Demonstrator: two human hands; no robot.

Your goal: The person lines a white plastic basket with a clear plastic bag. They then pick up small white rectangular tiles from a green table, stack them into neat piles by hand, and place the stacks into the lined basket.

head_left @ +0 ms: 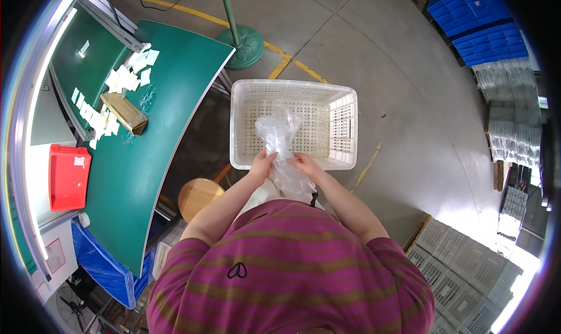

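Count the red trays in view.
1. The red tray sits at the left, beside the green table. Others may be hidden beyond the picture's rim.

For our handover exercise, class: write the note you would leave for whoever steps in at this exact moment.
Left hand: gripping the clear plastic bag at its left side.
Right hand: gripping the same bag at its right side.
Bag: crumpled, held up over the near edge of the white perforated crate, which sits on the floor.
Done: bag is in both hands.
Left: the crate looks otherwise bare; small white packets lie on the green table, untouched.
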